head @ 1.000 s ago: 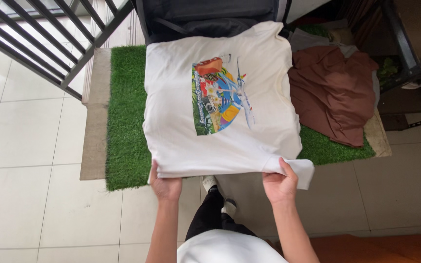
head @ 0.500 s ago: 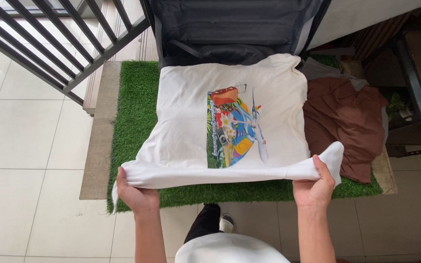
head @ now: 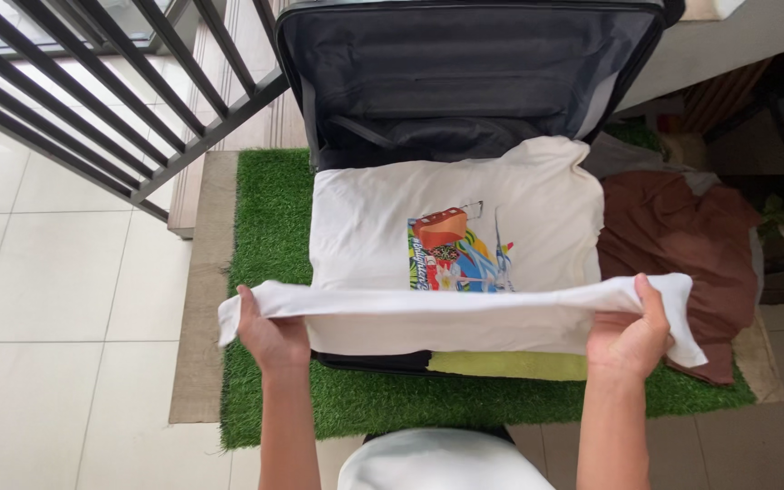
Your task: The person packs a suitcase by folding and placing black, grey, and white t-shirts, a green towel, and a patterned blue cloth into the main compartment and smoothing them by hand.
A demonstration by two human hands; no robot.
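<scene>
My left hand (head: pixel 269 334) and right hand (head: pixel 630 334) each grip a bottom corner of the white printed T-shirt (head: pixel 383 227), fingers closed over the lifted hem, which is stretched taut between them. The rest of the shirt lies across the open dark suitcase (head: pixel 465 73). Under the hem a yellow-green cloth (head: pixel 501 366) shows. The suitcase sits on a green turf mat (head: pixel 269 218); brown clothing (head: pixel 682 236) lies just beside it, to the right.

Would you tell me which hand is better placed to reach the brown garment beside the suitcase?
The right hand. It grips the white T-shirt at the end next to the brown garment; the left hand is across the suitcase.
</scene>
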